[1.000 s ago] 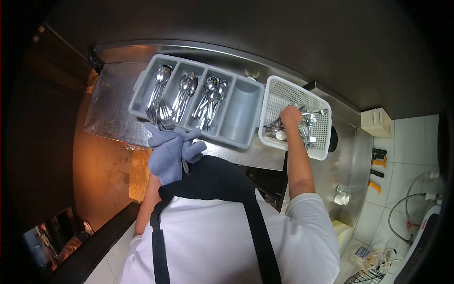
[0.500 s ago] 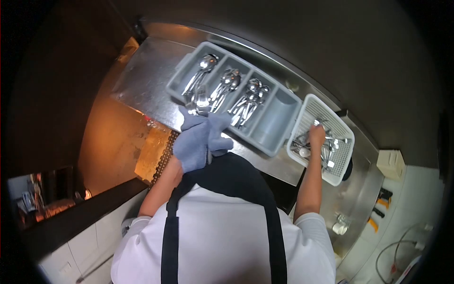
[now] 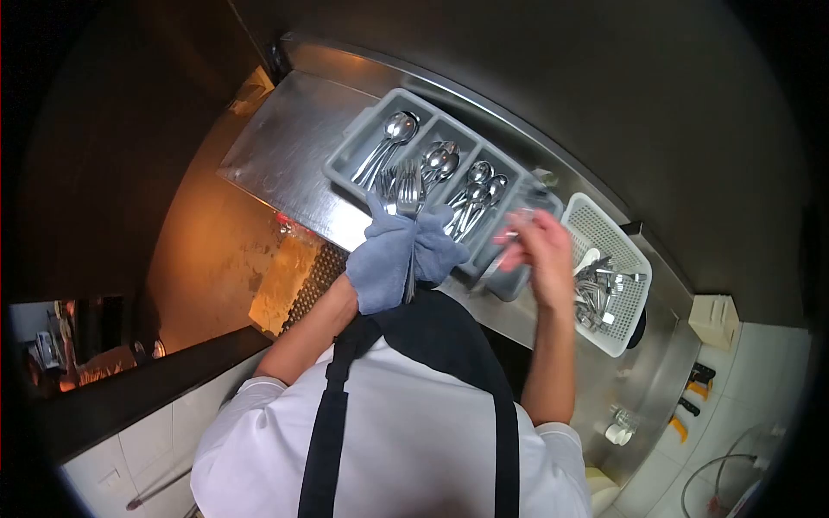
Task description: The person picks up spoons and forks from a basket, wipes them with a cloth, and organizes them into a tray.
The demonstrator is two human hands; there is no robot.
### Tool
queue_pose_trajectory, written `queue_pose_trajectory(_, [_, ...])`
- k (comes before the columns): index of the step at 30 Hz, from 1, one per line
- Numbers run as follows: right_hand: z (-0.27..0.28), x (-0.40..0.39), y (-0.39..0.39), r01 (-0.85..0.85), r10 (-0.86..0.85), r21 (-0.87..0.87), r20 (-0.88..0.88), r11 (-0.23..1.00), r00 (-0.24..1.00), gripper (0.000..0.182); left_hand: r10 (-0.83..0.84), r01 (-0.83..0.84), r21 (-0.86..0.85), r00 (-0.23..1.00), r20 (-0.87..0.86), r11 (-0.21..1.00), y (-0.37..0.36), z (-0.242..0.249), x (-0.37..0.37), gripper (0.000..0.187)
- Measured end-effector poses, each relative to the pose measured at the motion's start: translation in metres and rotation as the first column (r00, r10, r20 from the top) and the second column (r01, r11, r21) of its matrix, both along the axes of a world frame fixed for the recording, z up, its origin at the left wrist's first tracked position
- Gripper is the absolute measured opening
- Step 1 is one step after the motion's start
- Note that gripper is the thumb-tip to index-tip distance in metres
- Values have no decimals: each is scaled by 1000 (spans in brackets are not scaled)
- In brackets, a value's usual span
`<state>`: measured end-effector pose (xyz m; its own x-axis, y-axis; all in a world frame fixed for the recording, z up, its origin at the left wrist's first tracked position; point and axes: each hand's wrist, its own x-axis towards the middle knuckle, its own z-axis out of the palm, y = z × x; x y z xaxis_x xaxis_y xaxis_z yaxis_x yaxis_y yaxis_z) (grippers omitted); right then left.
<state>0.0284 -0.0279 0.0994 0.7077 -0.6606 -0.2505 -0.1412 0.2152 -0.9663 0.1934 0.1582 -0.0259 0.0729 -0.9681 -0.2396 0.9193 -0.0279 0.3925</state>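
While the left hand, wrapped in a blue-grey cloth, clutches forks over the grey plastic cutlery tray, the right hand pinches blurry cutlery beside the white perforated basket on the steel worktop.

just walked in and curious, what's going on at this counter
A person in a white shirt and dark apron stands at a steel counter. The left hand, wrapped in a blue cloth, holds forks over a grey cutlery tray. The right hand is blurred between the tray and a white basket of cutlery, apparently holding a piece.

one cutlery tray, one basket, one cloth
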Motion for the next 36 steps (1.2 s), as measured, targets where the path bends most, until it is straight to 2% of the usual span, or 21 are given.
queue_pose_trajectory(3, [-19, 48, 29, -208, 206, 73, 27, 975, 978, 19, -83, 54, -121, 965, -249, 991, -11, 58, -1, 27])
queue_pose_trajectory(4, [-29, 61, 40, -219, 212, -79, -94, 972, 973, 21, -76, 55, -90, 966, -247, 994, -7, 38, -2, 31])
queue_pose_trajectory(5, [-29, 68, 46, -284, 156, -524, -276, 803, 948, 22, -64, 52, -57, 967, -246, 997, -2, 21, -2, 35])
queue_pose_trajectory(6, [-27, 73, 51, -293, 135, -684, -276, 668, 952, 22, -2, 8, 84, 998, -67, 996, 4, 13, -1, 28])
queue_pose_trajectory(7, [-24, 77, 55, -294, 117, -812, -273, 504, 955, 21, -35, 36, 37, 999, -39, 999, 6, 4, 2, 21])
queue_pose_trajectory(9, [-20, 81, 52, -211, 69, -858, -203, 467, 977, 19, -99, 99, -48, 995, 14, 994, 9, -9, 9, 8])
queue_pose_trajectory(10, [-20, 82, 48, -170, 45, -877, -168, 449, 985, 18, -29, 22, -74, 994, -102, 997, 9, 21, 8, 6])
queue_pose_trajectory(11, [-23, 83, 44, -127, 60, -786, -115, 604, 992, 18, 2, 17, -45, 918, 397, 999, 16, 32, 14, 6])
queue_pose_trajectory(12, [-29, 84, 38, -88, 65, -667, -60, 740, 996, 18, 17, -1, -21, 607, 795, 1000, 25, 38, 24, 6])
queue_pose_trajectory(13, [-36, 83, 33, -56, 62, -523, -6, 850, 998, 18, 14, -84, 20, 387, 922, 996, 30, 49, 29, 6])
queue_pose_trajectory(14, [-50, 80, 27, -156, 169, -261, 29, 953, 985, 40, -35, -181, 62, 150, 988, 981, 35, 60, 34, 7])
queue_pose_trajectory(16, [-76, 82, 38, -351, 374, -173, 126, 920, 919, 58, -17, -430, 119, 233, 972, 895, 41, 81, 46, 15])
queue_pose_trajectory(18, [-77, 86, 53, -588, 586, -24, 134, 808, 799, 84, 255, -604, 18, 363, 896, 797, 44, 87, 67, 18])
queue_pose_trajectory(19, [-76, 93, 63, -606, 619, -132, 121, 785, 776, 74, 442, -681, -55, 409, 798, 730, 46, 88, 82, 17])
queue_pose_trajectory(22, [-64, 117, 70, -704, 702, -70, -57, 707, 710, 54, 838, -867, -179, 368, 403, 466, 59, 93, 117, 16])
queue_pose_trajectory(24, [-39, 123, 71, -656, 653, -69, -60, 751, 755, 45, 889, -898, -198, 315, 332, 392, 76, 94, 140, 16])
queue_pose_trajectory(27, [-31, 130, 73, -464, 506, -205, 413, 862, 757, 38, 902, -913, -202, 277, 331, 354, 103, 89, 170, 15])
queue_pose_trajectory(28, [-25, 131, 79, -432, 442, -121, 400, 894, 803, 27, 902, -916, -200, 271, 336, 349, 110, 87, 177, 15])
queue_pose_trajectory(32, [-26, 134, 83, -256, 357, -477, 133, 841, 924, 20, 894, -920, -190, 257, 367, 342, 132, 78, 201, 15])
queue_pose_trajectory(35, [-6, 133, 94, -154, 226, -363, 163, 919, 960, 20, 884, -920, -181, 257, 390, 347, 146, 72, 214, 14])
queue_pose_trajectory(36, [-3, 131, 95, -278, 321, -247, 151, 928, 935, 23, 881, -918, -181, 260, 395, 352, 148, 70, 218, 14])
